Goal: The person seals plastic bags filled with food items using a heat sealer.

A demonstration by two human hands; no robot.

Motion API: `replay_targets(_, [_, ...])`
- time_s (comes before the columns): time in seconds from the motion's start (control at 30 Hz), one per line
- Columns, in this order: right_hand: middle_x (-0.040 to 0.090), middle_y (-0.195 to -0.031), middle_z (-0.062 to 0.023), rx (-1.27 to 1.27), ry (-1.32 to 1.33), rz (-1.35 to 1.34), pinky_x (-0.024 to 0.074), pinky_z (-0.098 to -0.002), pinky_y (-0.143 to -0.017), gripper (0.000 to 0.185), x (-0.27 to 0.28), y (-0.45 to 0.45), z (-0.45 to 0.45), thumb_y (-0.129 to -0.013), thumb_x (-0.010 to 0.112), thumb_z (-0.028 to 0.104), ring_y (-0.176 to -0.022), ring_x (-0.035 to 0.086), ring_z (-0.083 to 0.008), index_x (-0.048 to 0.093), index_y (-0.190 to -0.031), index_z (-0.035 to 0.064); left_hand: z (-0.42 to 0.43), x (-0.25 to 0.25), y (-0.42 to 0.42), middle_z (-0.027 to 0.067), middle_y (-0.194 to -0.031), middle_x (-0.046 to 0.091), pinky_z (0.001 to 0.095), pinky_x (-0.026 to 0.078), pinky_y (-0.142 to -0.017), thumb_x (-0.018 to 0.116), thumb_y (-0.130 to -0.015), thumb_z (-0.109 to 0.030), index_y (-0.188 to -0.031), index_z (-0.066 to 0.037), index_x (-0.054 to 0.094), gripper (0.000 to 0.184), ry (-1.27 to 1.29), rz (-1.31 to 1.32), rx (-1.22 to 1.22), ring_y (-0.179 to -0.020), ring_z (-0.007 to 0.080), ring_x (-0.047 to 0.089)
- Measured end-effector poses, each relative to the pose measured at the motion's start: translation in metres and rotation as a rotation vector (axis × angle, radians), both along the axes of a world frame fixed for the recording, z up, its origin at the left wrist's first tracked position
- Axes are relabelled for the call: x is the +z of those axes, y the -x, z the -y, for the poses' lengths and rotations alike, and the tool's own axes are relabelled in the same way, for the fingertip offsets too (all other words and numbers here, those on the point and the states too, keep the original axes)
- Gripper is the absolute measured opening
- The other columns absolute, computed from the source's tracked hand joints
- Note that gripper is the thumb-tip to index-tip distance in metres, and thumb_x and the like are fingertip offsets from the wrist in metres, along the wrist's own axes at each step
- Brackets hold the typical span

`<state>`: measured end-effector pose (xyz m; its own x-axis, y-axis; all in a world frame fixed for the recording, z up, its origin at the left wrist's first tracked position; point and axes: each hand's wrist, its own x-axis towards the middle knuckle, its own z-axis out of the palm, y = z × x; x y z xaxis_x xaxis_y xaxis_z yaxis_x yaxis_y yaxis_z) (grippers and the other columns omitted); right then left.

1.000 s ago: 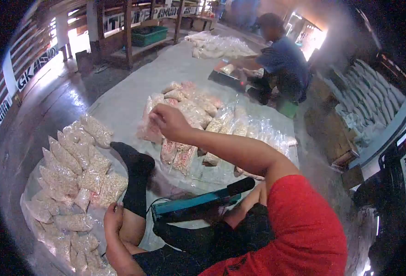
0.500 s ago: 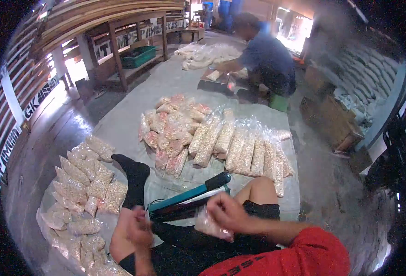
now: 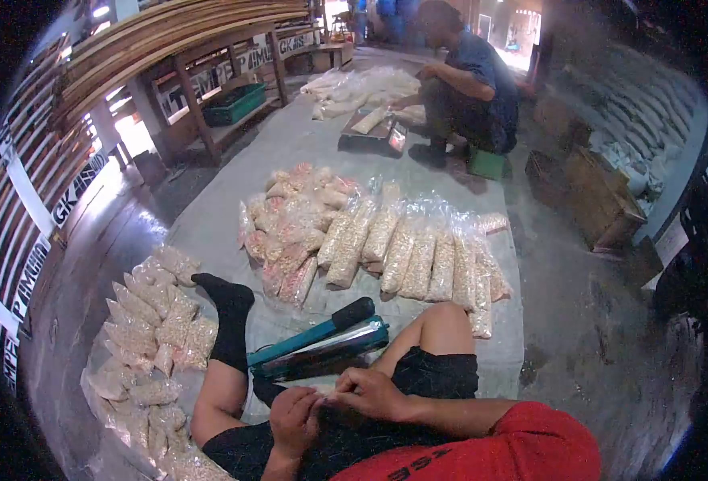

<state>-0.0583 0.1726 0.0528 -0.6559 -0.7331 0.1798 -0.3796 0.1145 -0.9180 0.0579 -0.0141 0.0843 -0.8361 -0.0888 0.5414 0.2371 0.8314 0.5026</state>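
Note:
My left hand [image 3: 295, 418] and my right hand [image 3: 368, 393] meet over my lap, fingers pinched together. Between them shows a small pale part of a plastic bag [image 3: 324, 390]; the rest is hidden by the hands and dark shorts. Just beyond lies a teal bag sealer [image 3: 306, 341] with a black-tipped arm, apart from both hands. To the left, beside my leg, several filled clear bags [image 3: 161, 309] lie in overlapping rows. Ahead are long clear bags of pale beans [image 3: 378, 232] and a heap of shorter bags with red print [image 3: 294, 220].
A co-worker [image 3: 474, 88] sits low at the far end, one hand at a bag on a scale [image 3: 370, 140]. More bags [image 3: 362, 86] lie behind it on the pale sheet [image 3: 222, 192]. A wooden rack [image 3: 202, 112] holds a green crate [image 3: 234, 104]; cardboard boxes [image 3: 602, 196] stand right.
My hands have come together over my lap; the bag in my right hand has moved left and down between them. The co-worker has straightened up, drawing one arm back from the scale.

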Motion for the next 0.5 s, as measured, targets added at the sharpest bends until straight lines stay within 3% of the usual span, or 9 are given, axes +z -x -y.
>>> replay_targets(0.2, [0.065, -0.089, -0.0137, -0.017, 0.017, -0.048, 0.0525, -0.0436, -0.073, 0.020, 0.004, 0.005, -0.009, -0.091, 0.071, 0.022, -0.086, 0.067, -0.0330, 0.061, -0.097, 0.0052, -0.008, 0.004, 0.004, 0.0091, -0.104, 0.073, 0.0458, 0.050, -0.095, 0.074, -0.081, -0.010, -0.092, -0.007, 0.071, 0.013, 0.114, 0.045, -0.056, -0.103, 0.0323, 0.068])
replay_targets(0.3, [0.065, -0.095, -0.0142, 0.055, -0.002, -0.178, 0.0529, -0.0447, -0.075, 0.020, 0.018, 0.017, -0.015, -0.090, 0.069, 0.019, -0.088, 0.067, -0.0347, 0.061, -0.105, 0.0084, -0.004, -0.001, 0.008, 0.0070, -0.105, 0.072, 0.0501, 0.046, -0.102, 0.072, -0.081, -0.010, -0.096, -0.010, 0.070, 0.016, 0.157, 0.098, -0.135, -0.105, 0.0314, 0.067])
replay_targets(0.37, [0.062, -0.099, -0.0133, 0.311, -0.154, -0.342, 0.0527, -0.0469, -0.076, 0.023, 0.037, 0.033, -0.020, -0.093, 0.066, 0.022, -0.094, 0.066, -0.0345, 0.060, -0.112, 0.0105, -0.006, -0.002, 0.008, 0.0053, -0.105, 0.072, 0.0529, 0.043, -0.105, 0.071, -0.081, -0.010, -0.100, -0.013, 0.070, 0.019, 0.201, 0.129, -0.190, -0.105, 0.0301, 0.067])
replay_targets(0.5, [0.058, -0.100, -0.0130, 0.489, -0.329, -0.503, 0.0523, -0.0493, -0.076, 0.028, 0.066, 0.053, -0.023, -0.092, 0.063, 0.022, -0.095, 0.065, -0.0366, 0.057, -0.118, 0.0147, -0.013, 0.013, 0.010, 0.0016, -0.099, 0.070, 0.0542, 0.036, -0.110, 0.071, -0.074, -0.009, -0.099, -0.016, 0.069, 0.026, 0.258, 0.045, -0.234, -0.105, 0.0249, 0.066])
